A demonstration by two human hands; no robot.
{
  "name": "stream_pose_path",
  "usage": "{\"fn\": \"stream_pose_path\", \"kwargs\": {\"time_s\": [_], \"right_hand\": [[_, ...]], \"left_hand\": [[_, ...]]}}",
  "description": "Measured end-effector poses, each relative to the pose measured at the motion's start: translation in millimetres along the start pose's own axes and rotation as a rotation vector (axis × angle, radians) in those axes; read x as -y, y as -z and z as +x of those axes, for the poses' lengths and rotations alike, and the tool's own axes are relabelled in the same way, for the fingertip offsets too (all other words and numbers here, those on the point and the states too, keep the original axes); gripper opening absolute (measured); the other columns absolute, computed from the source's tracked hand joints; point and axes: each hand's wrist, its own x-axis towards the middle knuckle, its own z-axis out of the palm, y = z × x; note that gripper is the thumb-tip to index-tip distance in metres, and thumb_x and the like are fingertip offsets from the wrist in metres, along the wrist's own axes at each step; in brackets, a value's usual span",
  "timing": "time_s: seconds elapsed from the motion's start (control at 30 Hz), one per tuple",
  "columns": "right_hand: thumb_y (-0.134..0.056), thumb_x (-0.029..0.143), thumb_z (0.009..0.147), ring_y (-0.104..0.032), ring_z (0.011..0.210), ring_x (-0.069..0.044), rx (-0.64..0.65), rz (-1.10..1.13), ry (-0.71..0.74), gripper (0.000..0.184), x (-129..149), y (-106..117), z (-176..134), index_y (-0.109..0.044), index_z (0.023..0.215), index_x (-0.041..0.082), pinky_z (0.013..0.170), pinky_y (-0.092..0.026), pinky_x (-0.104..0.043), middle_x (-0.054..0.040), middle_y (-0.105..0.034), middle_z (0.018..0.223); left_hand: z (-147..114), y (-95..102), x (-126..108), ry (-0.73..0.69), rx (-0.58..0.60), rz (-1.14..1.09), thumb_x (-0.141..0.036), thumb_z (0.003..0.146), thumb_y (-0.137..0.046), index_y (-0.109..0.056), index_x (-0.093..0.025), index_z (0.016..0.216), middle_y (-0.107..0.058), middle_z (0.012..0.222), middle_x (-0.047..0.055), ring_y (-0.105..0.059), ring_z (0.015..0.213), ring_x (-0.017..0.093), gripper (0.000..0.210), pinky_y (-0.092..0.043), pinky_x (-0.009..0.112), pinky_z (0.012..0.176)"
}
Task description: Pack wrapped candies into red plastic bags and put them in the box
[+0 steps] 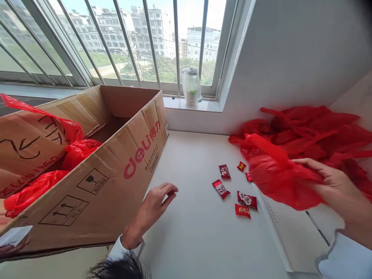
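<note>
On the right, my right hand (334, 186) is closed on a red plastic bag (281, 180), held up off the table. Its contents, if any, are hidden by the red film. Behind it lies a heap of red plastic bags (308, 128) against the wall. My left hand (155, 205) hovers over the white table beside the cardboard box, with nothing in it and thumb and fingers loosely apart. Several small wrapped snacks lie between the hands, among them a dark red packet (247, 200), a red packet (242, 210) and a red-and-white packet (221, 188).
A large open cardboard box (136, 155) on the left holds red plastic bags (78, 153). On the windowsill stands a jar in a clear bag (191, 87). Under my right hand is a white panel (293, 232) on the table. Dark hair shows at the bottom edge.
</note>
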Motion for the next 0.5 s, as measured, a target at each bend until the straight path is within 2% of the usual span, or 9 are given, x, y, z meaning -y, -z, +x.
{"fn": "stream_pose_path", "kwargs": {"time_s": [0.07, 0.1, 0.17, 0.23, 0.33, 0.43, 0.5], "right_hand": [[-0.064, 0.033, 0.072, -0.065, 0.098, -0.03, 0.242, 0.2, 0.138, 0.037, 45.9, -55.9, 5.1, -0.063, 0.108, 0.04, 0.08, -0.056, -0.043, -0.0028, -0.067, 0.109], [-0.061, 0.03, 0.074, -0.064, 0.099, -0.028, 0.299, 0.251, 0.222, 0.034, 65.2, -83.6, 8.4, -0.064, 0.107, 0.035, 0.086, -0.054, -0.043, -0.0028, -0.067, 0.107], [-0.055, 0.022, 0.078, -0.062, 0.102, -0.024, 0.363, 0.259, 0.374, 0.03, 93.7, -133.4, 14.6, -0.066, 0.105, 0.029, 0.09, -0.051, -0.04, -0.0032, -0.067, 0.106], [-0.049, 0.016, 0.08, -0.056, 0.114, -0.022, 0.373, 0.226, 0.491, 0.034, 108.8, -171.4, 17.4, -0.067, 0.107, 0.029, 0.098, -0.045, -0.04, -0.0029, -0.064, 0.116], [-0.045, 0.013, 0.083, -0.051, 0.12, -0.02, 0.265, 0.202, 0.529, 0.039, 113.9, -204.6, 13.9, -0.064, 0.112, 0.029, 0.102, -0.04, -0.04, -0.0027, -0.059, 0.125], [-0.046, 0.02, 0.087, -0.056, 0.11, -0.019, 0.195, 0.193, 0.491, 0.031, 110.1, -219.8, 7.6, -0.063, 0.112, 0.028, 0.094, -0.044, -0.037, -0.0037, -0.062, 0.118], [-0.049, 0.029, 0.089, -0.057, 0.106, -0.021, 0.166, 0.157, 0.454, 0.027, 108.3, -227.8, 6.0, -0.063, 0.112, 0.025, 0.092, -0.044, -0.038, -0.0055, -0.063, 0.116]], "left_hand": [[13.3, 3.9, -1.8, -0.017, -0.07, -0.021, -0.025, 0.093, -0.047, -0.061, -0.022, 0.092, -0.064, 0.088, -0.002, -0.058, 0.078, 0.013, 0.014, -0.044, 0.024, 0.073], [19.6, 5.3, -2.6, -0.019, -0.108, -0.03, -0.026, 0.094, -0.047, -0.061, -0.021, 0.094, -0.064, 0.089, -0.002, -0.058, 0.08, 0.013, 0.015, -0.044, 0.025, 0.075], [30.0, 7.3, -3.0, -0.013, -0.2, -0.056, -0.026, 0.095, -0.044, -0.059, -0.019, 0.102, -0.063, 0.094, 0.001, -0.059, 0.085, 0.014, 0.018, -0.045, 0.027, 0.079], [37.1, 8.7, -2.0, 0.002, -0.274, -0.085, -0.024, 0.095, -0.042, -0.056, -0.017, 0.11, -0.063, 0.097, 0.003, -0.059, 0.087, 0.014, 0.022, -0.047, 0.028, 0.079], [42.4, 10.4, 2.0, 0.004, -0.282, -0.121, -0.022, 0.093, -0.043, -0.059, -0.018, 0.105, -0.064, 0.097, 0.002, -0.061, 0.086, 0.014, 0.02, -0.049, 0.027, 0.077], [45.4, 9.8, 7.4, -0.003, -0.222, -0.135, -0.022, 0.09, -0.049, -0.062, -0.021, 0.097, -0.065, 0.098, 0.001, -0.061, 0.089, 0.015, 0.015, -0.049, 0.028, 0.08], [48.4, 7.4, 10.7, 0.006, -0.182, -0.133, -0.025, 0.086, -0.056, -0.061, -0.022, 0.104, -0.062, 0.108, 0.003, -0.059, 0.1, 0.019, 0.019, -0.047, 0.033, 0.089]]}}
